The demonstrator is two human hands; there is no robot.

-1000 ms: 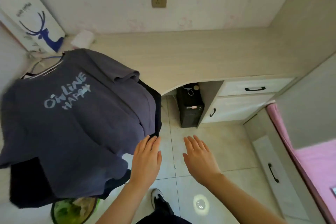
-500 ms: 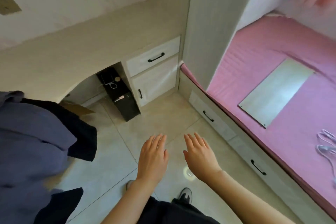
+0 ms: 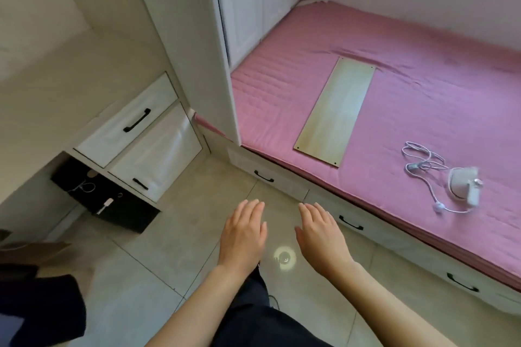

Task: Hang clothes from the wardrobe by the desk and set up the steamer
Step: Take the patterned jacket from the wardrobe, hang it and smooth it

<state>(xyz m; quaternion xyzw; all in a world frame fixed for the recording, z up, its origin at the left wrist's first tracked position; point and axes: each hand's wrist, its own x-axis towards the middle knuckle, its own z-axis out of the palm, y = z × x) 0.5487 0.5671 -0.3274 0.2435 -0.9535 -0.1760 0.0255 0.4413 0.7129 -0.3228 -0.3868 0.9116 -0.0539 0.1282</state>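
A pink bed [image 3: 423,79] fills the right of the room, carrying a pale board [image 3: 335,113] and, apart from it near the front edge, the white steamer [image 3: 462,184] with its cord [image 3: 423,162]. At the bed's far end stands the white wardrobe [image 3: 253,3]; to the left run the worktop [image 3: 56,87] and drawers [image 3: 112,135], with dark clothes [image 3: 42,310] at lower left. Over the tiled floor [image 3: 174,234] the left grip [image 3: 244,234] and right grip [image 3: 321,234] hover flat, fingers straight and together, holding nothing.
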